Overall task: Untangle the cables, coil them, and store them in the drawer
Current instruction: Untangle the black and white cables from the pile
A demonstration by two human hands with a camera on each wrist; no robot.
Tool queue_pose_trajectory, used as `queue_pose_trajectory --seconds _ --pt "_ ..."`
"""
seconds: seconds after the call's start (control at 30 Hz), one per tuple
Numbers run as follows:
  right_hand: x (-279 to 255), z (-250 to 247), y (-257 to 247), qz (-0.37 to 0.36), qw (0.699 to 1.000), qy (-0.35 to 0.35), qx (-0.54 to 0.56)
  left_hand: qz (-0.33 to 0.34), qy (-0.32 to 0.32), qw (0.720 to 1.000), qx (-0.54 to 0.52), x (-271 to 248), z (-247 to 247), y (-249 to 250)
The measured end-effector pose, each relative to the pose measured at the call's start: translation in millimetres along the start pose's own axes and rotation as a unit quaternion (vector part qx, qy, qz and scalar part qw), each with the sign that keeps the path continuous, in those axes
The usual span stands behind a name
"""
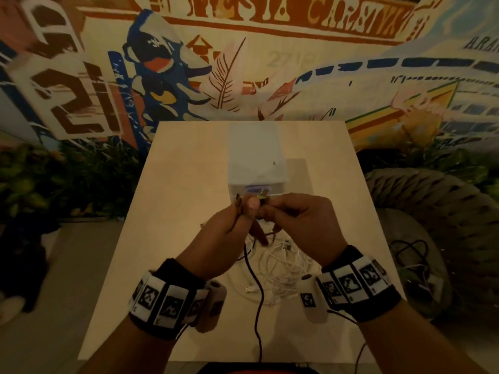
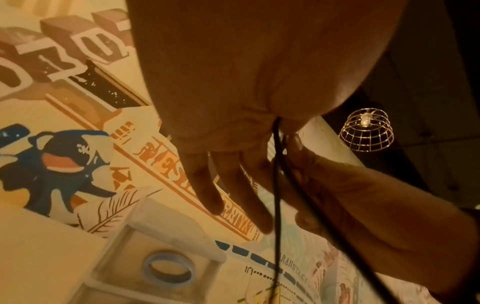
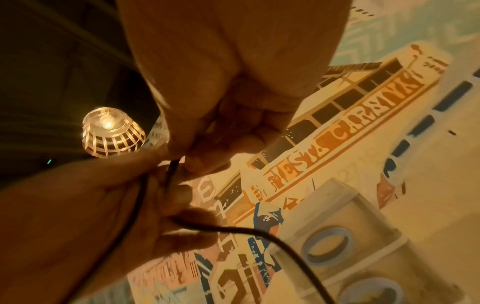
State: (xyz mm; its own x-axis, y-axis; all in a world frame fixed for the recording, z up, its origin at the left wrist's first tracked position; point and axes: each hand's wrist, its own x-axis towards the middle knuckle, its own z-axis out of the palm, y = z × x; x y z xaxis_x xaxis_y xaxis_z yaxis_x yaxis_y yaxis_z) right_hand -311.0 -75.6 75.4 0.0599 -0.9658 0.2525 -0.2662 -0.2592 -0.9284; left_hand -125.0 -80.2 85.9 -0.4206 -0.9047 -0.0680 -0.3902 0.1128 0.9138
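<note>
Both hands meet above the middle of the light wooden table (image 1: 162, 238). My left hand (image 1: 247, 206) pinches the black cable (image 1: 255, 287) just below its metal plug (image 1: 263, 197), thumb on top; in the left wrist view its other fingers (image 2: 221, 185) hang fairly straight. My right hand (image 1: 272, 207) pinches the same cable right beside it, with fingers (image 3: 215, 156) curled round the cord (image 3: 172, 166). The black cable drops from the hands and runs off the table's front edge. A tangle of white cables (image 1: 283, 265) lies under the hands. The white drawer unit (image 1: 256, 157) stands behind.
The drawer fronts have blue ring handles (image 2: 168, 269) (image 3: 328, 245). A loose white plug (image 1: 249, 288) lies near the black cord. A wicker chair (image 1: 445, 211) with more cables stands at the right, and plants (image 1: 67, 184) at the left. A painted wall is behind.
</note>
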Motion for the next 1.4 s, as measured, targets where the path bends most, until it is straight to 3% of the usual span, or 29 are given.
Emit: queue_pose_trajectory --seconds 0.1,0.17,0.23,0.3,0.37,0.47,0.53,0.63,0.77,0.9,1.03,1.13,1.2,1.27,1.4 --pt "-1 7 3 -0.045 0.994 -0.022 -0.095 -0.011 0.016 0.999 0.046 -4 -4 3" --pt "-6 14 8 -0.045 0.993 -0.052 -0.091 -0.006 0.048 0.997 0.052 -4 -7 1" --pt "-11 20 16 0.015 0.99 -0.125 -0.067 0.012 0.087 0.996 0.028 -5 -11 2" --pt "-14 30 26 0.059 0.968 -0.236 -0.068 0.036 0.119 0.991 -0.041 -7 -16 7" --pt "-16 42 34 0.039 0.943 -0.319 -0.087 0.055 0.146 0.982 -0.103 -8 -22 13" --pt "-16 53 38 0.06 0.925 -0.367 -0.081 0.078 0.198 0.969 -0.125 -10 -36 15" --pt "-17 49 45 0.111 0.918 -0.372 -0.082 0.077 0.233 0.96 -0.135 -15 -49 14" --pt "-20 33 59 0.11 0.912 -0.368 -0.145 0.056 0.274 0.951 -0.133 -23 -65 11" --pt "-15 4 66 0.11 0.925 -0.289 -0.221 0.051 0.291 0.953 -0.069 -32 -83 -7" --pt "10 -13 36 0.039 0.944 -0.196 -0.262 0.031 0.274 0.957 0.086 -33 -75 -8" --pt "31 12 -20 -0.045 0.961 -0.198 -0.187 0.075 0.204 0.967 0.131 -20 -42 10" --pt "41 24 -39 -0.04 0.981 -0.155 -0.114 0.055 0.123 0.981 0.137 -12 -34 15" --pt "43 18 -34 -0.033 0.981 -0.167 -0.096 0.069 0.127 0.977 0.159 -11 -40 10" --pt "39 11 -16 -0.026 0.974 -0.193 -0.114 0.08 0.166 0.974 0.133 -13 -51 3" --pt "27 3 47 0.041 0.961 -0.184 -0.201 0.123 0.257 0.958 -0.034 -19 -72 1"
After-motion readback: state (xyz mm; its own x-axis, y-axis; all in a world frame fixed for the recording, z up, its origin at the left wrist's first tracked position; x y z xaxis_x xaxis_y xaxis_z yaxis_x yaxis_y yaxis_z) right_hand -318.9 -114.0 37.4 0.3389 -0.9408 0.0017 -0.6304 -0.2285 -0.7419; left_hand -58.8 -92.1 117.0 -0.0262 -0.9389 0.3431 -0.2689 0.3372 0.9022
